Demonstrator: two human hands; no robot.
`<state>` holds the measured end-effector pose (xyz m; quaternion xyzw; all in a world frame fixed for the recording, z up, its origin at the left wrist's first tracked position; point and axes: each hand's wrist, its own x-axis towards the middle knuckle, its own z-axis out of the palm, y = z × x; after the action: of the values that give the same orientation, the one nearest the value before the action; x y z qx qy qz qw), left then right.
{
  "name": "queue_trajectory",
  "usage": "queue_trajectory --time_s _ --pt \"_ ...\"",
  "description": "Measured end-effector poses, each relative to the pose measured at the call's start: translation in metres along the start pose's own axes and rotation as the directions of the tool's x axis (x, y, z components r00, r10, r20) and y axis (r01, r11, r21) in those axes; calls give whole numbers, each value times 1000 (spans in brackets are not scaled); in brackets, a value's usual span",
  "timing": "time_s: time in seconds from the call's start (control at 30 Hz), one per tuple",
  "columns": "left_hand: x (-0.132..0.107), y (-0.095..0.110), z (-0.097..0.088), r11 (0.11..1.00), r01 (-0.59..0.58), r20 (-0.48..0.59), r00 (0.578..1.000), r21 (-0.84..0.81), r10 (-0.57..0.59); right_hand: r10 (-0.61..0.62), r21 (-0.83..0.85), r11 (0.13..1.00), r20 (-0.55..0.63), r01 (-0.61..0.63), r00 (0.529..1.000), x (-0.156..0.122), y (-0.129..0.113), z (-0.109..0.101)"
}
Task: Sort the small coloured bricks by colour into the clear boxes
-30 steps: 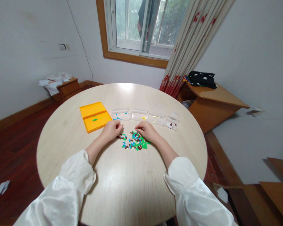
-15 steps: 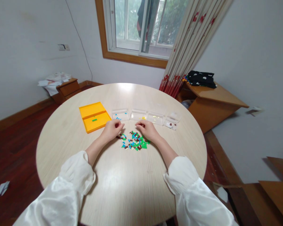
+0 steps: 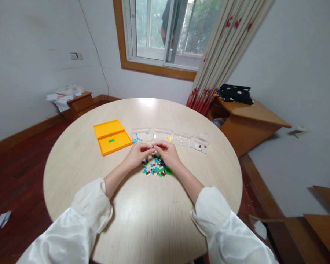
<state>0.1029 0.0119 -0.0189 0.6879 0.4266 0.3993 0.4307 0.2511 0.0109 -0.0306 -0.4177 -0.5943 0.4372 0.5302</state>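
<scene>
My left hand point(image 3: 139, 154) and my right hand point(image 3: 167, 153) meet at the fingertips just above a pile of small toy bricks point(image 3: 156, 169) in green, blue, brown and pale yellow. Both are closed in a pinch. A tiny dark speck shows between the fingertips, too small to name. Part of the pile is hidden behind the hands. Beyond them stand clear plastic boxes in a curved row: one with blue pieces point(image 3: 140, 135), one with a few yellow pieces point(image 3: 162, 135), one with pale yellow pieces point(image 3: 182, 139), and one with brown pieces point(image 3: 200, 145).
An open yellow case point(image 3: 114, 149) lies to the left on the round table point(image 3: 148, 212), with a green brick point(image 3: 111, 140) in it. Beyond the table's right edge is a tilted wooden cabinet point(image 3: 253, 132) with dark cloth point(image 3: 235, 94) on top. A curtain point(image 3: 222, 55) hangs behind.
My hands were apart, one on each side above the pile. They have come together, and their fingertips now touch. The view has shifted slightly.
</scene>
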Motion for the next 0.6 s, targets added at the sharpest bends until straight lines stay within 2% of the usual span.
queue_trajectory --time_s 0.27,0.43,0.6 --pt "2 -6 -1 1000 -22 -62 998 20 24 -13 6 1000 -31 13 999 1 -2 -4" --pt "1 -5 -3 999 -7 -129 992 42 12 -24 26 999 -59 26 998 3 -3 -10" --pt "1 -4 -3 999 9 -151 989 41 -3 -48 53 997 -76 52 996 6 -2 -12"
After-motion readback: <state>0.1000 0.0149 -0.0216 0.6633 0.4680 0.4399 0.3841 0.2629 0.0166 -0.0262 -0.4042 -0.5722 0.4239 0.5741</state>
